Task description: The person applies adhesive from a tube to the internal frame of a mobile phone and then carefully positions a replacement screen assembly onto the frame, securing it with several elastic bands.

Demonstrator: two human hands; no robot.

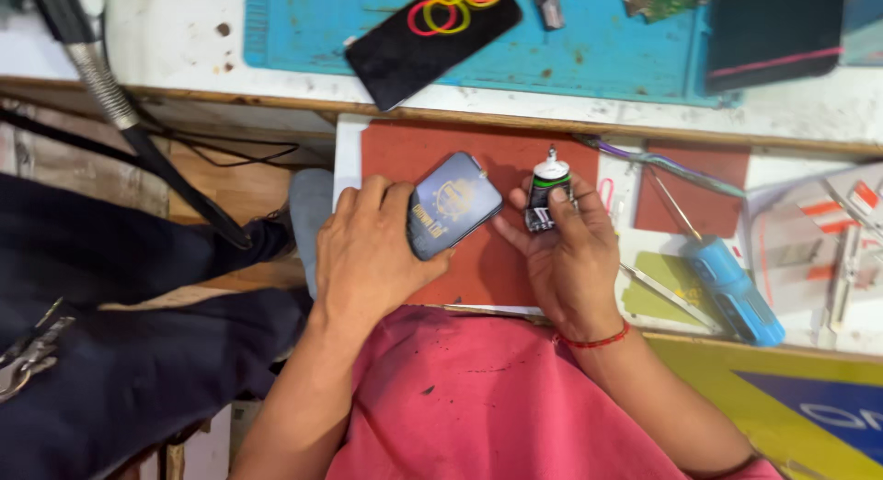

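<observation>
My left hand (368, 255) grips a dark blue smartphone (452, 202) by its lower end, holding it tilted just over the red mat (501, 154). My right hand (570, 250) holds a small black tube of glue (547, 197) with a green band and a thin metal nozzle pointing away from me. The tube stands upright between thumb and fingers, just right of the phone, not touching it. A red thread circles my right wrist.
A blue screwdriver (731, 282), tweezers (667, 296) and a pink paper clip lie right of the mat. Farther back, a blue work mat (598, 48) carries a black phone (432, 43) with coloured rubber bands, a circuit board and another dark device (773, 29). A flexible lamp arm (110, 94) reaches in at left.
</observation>
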